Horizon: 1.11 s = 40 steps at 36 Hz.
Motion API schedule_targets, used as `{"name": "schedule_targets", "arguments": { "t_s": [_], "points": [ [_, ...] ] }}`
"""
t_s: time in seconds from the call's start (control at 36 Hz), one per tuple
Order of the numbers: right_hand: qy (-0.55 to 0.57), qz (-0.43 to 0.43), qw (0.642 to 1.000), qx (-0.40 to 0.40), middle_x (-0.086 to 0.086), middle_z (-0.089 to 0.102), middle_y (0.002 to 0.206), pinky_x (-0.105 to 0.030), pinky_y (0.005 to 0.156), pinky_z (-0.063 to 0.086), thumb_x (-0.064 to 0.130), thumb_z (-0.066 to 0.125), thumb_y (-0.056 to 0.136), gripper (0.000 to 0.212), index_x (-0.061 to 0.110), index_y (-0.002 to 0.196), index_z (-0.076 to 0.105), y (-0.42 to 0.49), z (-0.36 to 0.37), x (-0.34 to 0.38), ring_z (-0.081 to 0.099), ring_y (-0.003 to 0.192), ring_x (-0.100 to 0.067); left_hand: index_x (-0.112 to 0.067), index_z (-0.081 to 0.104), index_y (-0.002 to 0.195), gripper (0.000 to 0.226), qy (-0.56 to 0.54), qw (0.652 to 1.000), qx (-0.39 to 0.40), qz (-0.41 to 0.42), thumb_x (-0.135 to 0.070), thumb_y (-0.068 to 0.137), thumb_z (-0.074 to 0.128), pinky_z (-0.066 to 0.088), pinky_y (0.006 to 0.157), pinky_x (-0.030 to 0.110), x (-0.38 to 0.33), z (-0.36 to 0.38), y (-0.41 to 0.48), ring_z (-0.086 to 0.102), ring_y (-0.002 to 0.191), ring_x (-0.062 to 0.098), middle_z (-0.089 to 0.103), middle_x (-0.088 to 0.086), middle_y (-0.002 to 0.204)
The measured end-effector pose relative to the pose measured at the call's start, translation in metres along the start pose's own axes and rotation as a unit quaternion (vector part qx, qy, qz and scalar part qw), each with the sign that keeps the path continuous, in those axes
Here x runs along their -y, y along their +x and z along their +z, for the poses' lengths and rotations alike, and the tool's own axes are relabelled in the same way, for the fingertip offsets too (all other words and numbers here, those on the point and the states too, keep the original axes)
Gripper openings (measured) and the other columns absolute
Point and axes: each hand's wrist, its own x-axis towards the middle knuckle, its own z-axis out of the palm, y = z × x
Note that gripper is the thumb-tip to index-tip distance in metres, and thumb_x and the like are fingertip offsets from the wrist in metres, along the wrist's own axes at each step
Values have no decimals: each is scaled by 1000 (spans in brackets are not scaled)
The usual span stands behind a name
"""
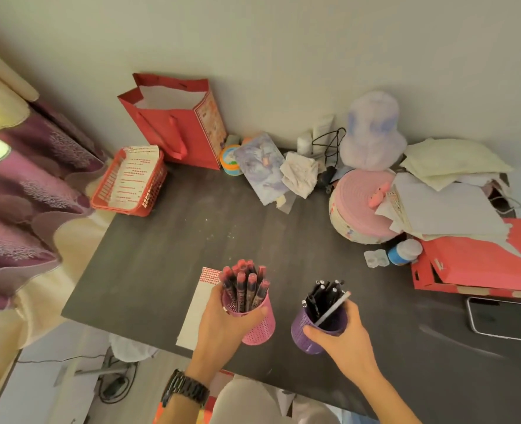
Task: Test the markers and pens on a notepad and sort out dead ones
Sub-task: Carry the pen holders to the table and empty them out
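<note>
Gripping a pink cup (257, 325) with the left hand (222, 325), fingers curled round its wall; inside, red-capped pens (244, 286), upright. Gripping a purple cup (302, 335) with the right hand (341, 335), thumb on the near side; inside, black pens (326, 296) and one white stick leaning right. Both cups over the near part of the dark desk (167, 240), side by side, apart. Cannot tell whether standing or lifted. Just left of the pink cup, a white notepad (193, 313), flat at the desk edge. Far behind, a red bag (173, 130) and a red basket (149, 191).
</note>
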Motion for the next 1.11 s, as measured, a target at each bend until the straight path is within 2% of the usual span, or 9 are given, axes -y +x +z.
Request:
{"name": "schedule_targets", "arguments": {
  "t_s": [0.08, 0.19, 0.39, 0.53, 0.64, 0.78, 0.94, 1.0, 1.11],
  "points": [
    [8, -10, 1000, 11, 19, 61, 123, -27, 86, 54, 39, 95, 62, 94, 32, 140, 43, -4, 6, 1, 62, 110, -10, -52, 45, 108, 76, -15, 1000, -5, -22, -64, 44, 85, 47, 58, 5, 1, -11, -6, 59, 92, -18, 61, -40, 100],
    [28, -19, 999, 9, 29, 60, 120, -19, 81, 52, 43, 95, 60, 90, 44, 134, 43, -8, 12, 3, 61, 109, 0, -47, 46, 108, 80, -33, 999, -4, -40, -64, 40, 85, 48, 57, 7, 8, -23, -9, 64, 90, -9, 65, -29, 100],
    [47, -14, 999, 5, 21, 56, 128, -21, 83, 53, 40, 92, 60, 97, 33, 143, 42, 3, 38, 7, 57, 116, -10, -46, 45, 107, 62, -26, 998, 50, -41, -40, 65, 91, 45, 56, 1, 30, -46, 23, 58, 89, -19, 57, -47, 95],
    [53, 17, 998, -41, 19, 51, 125, -28, 89, 52, 29, 93, 67, 90, 31, 138, 38, 19, 64, 11, 56, 112, -9, -48, 50, 110, 73, -23, 992, 109, -56, -65, 49, 86, 51, 59, 10, 46, -50, 66, 65, 91, -9, 64, -36, 99],
    [51, 44, 995, -76, 10, 50, 127, -33, 91, 55, 27, 91, 70, 84, 24, 132, 33, 33, 85, 15, 60, 110, -12, -41, 50, 113, 71, 5, 983, 168, -80, -66, 56, 85, 49, 63, 15, 53, -43, 102, 67, 88, 0, 66, -25, 98],
    [41, 65, 993, -93, 10, 53, 123, -21, 73, 55, 28, 88, 74, 76, 24, 129, 36, 58, 96, 22, 62, 106, -9, -43, 48, 101, 74, 53, 966, 237, -86, -85, 44, 71, 54, 68, 23, 56, -19, 147, 65, 91, 6, 66, -17, 102],
    [72, 121, 986, -90, 4, 58, 115, -17, 61, 54, 40, 85, 70, 73, 22, 124, 41, 82, 91, 28, 66, 97, -9, -40, 46, 94, 54, 103, 949, 275, -111, -77, 64, 72, 45, 60, 19, 66, 13, 174, 62, 85, 3, 63, -16, 97],
    [76, 147, 983, -77, 4, 60, 114, -20, 66, 53, 44, 84, 71, 73, 22, 126, 41, 89, 87, 29, 67, 97, -12, -39, 48, 102, 59, 113, 946, 278, -123, -79, 65, 70, 45, 61, 19, 68, 21, 178, 61, 85, 3, 62, -16, 97],
    [86, 194, 976, -57, -2, 64, 115, -29, 68, 54, 52, 78, 77, 64, 21, 124, 49, 104, 80, 29, 68, 98, -19, -27, 39, 138, 93, 110, 940, 284, -153, -84, 67, 62, 50, 75, 28, 70, 33, 182, 61, 96, 11, 60, -11, 108]
  ]
}}
